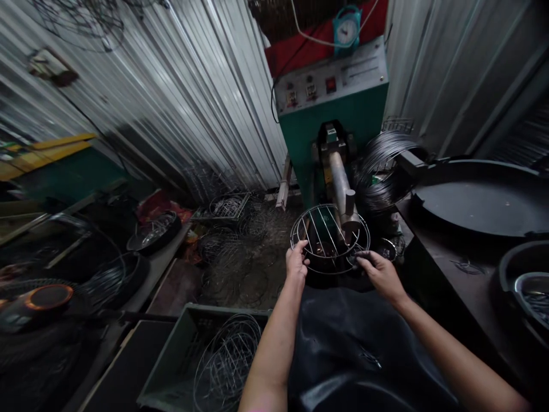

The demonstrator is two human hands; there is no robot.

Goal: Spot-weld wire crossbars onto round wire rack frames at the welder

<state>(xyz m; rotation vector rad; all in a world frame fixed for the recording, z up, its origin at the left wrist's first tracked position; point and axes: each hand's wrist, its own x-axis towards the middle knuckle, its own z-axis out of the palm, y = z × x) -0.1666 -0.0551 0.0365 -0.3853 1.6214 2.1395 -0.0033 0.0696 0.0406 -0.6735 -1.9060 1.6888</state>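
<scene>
A round wire rack [328,228] with parallel bars lies roughly level under the metal arm of the green welding machine [338,177]. My left hand [297,260] grips its near left rim between thumb and fingers. At the near right rim, my right hand [381,277] is closed in a pinch. Its fingertips meet at a small dark piece beside the rack wire, too small to make out. The machine's upright tip [350,220] stands over the rack's right side.
A green crate [184,343] holding wire racks stands at lower left. To the right, a workbench [446,252] bears a large black pan [476,200] and a tub [506,274] of small metal pieces. A wire coil [381,166] hangs beside the machine. Small wire pieces [371,357] lie on the black apron.
</scene>
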